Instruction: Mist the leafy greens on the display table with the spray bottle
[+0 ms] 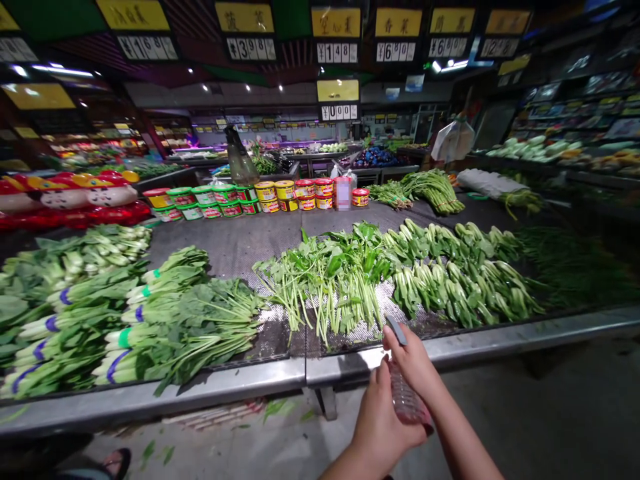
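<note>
Now, we have both hands on the bottle!
Our left hand (383, 415) grips the clear ribbed bottle (403, 395) from below, our right hand (411, 358) clasps its upper end, a grey strip (396, 331) at the fingers, before the metal rim (350, 369) of the greens counter. We'd call this steadying the bottle; any next move calls for a firm lower hold.
</note>
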A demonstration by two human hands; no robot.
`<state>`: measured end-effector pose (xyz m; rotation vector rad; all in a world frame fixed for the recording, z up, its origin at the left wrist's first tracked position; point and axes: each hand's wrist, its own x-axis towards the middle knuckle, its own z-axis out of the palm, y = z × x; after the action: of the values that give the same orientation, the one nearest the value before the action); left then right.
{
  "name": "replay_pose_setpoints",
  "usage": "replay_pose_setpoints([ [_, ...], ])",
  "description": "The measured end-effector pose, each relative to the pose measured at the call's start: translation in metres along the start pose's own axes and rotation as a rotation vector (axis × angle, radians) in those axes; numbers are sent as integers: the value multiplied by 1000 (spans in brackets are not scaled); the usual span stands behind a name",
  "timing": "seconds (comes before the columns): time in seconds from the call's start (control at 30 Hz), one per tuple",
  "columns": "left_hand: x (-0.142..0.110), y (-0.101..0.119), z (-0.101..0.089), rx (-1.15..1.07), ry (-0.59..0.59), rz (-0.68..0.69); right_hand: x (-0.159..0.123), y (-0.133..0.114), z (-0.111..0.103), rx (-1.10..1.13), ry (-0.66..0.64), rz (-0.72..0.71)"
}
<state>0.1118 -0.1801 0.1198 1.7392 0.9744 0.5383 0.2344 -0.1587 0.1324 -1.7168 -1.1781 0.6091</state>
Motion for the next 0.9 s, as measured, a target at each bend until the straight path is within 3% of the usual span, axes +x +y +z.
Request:
replay_pose_setpoints([
  [0.27, 9, 22, 19, -29, 81, 71, 9, 4, -36, 36, -122, -146],
  [0.4, 15, 26, 38, -18, 140, 78, 14, 9, -48, 42, -75, -161],
  [0.63, 17, 31, 61, -29, 207, 110, 15, 13, -58, -3, -73, -188],
  [0.9, 24, 37, 63, 7, 179, 27, 22, 24, -57, -11, -55, -171],
])
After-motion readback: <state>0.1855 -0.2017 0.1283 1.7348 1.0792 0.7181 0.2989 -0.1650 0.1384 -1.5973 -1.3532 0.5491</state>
